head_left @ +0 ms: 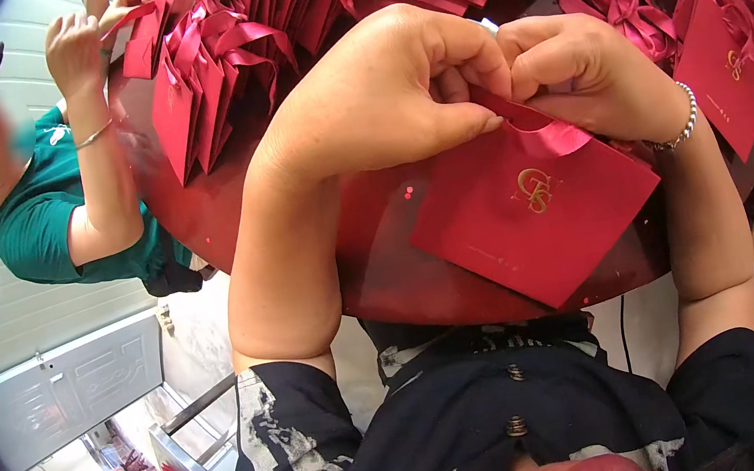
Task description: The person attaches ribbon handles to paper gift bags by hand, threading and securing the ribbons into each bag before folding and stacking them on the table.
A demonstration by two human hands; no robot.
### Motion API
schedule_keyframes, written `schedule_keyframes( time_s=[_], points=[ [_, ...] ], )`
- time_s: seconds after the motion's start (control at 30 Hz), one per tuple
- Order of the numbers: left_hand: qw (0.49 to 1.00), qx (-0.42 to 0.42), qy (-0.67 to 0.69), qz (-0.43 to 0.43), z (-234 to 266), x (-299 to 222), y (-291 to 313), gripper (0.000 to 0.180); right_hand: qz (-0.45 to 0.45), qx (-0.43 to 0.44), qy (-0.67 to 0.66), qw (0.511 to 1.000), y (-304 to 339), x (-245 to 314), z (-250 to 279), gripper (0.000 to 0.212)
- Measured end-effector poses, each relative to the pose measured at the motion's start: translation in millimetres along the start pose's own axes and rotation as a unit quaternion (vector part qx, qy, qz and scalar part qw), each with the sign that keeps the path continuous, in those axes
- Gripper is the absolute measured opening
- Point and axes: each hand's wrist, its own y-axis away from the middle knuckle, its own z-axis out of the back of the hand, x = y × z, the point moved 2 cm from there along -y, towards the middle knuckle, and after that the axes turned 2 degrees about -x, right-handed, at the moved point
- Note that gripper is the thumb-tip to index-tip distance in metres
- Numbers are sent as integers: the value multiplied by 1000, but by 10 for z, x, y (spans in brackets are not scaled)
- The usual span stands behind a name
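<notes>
Red bag [544,234], left hand [404,93], right hand [589,69], both curled closed at its rim

The left forearm [286,250] and right forearm [705,203] rise on either side, both wrists angled inward so the hands come together at upper centre. The left hand [407,83] shows its back, its thumb [468,126] stretched toward the right with the fingers [465,42] bent above it in a pinch. Just beside it, the right hand [583,70] curls its fingers inward, knuckles bent, its fingertips partly hidden.
</notes>
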Motion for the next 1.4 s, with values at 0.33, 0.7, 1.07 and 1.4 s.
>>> schedule_keyframes(
  time_s=[0.33, 0.7, 1.07, 1.4],
  points=[
    [998, 53, 7, 14, -24, -46, -16, 17, 4, -27, 204, 979, 61, -255, 167, 10],
    [992, -18, -115, 57, 48, 220, -46, 23, -217, -58, -61, 973, 53, -262, -40, 23],
    [978, -43, -173, 107, 137, 314, -43, 21, -178, -21, 152, 972, 41, -175, 76, 13],
    [954, -69, -273, 102, 263, 363, 4, 26, -258, -130, -38, 957, 91, 31, 423, 11]
  ],
)
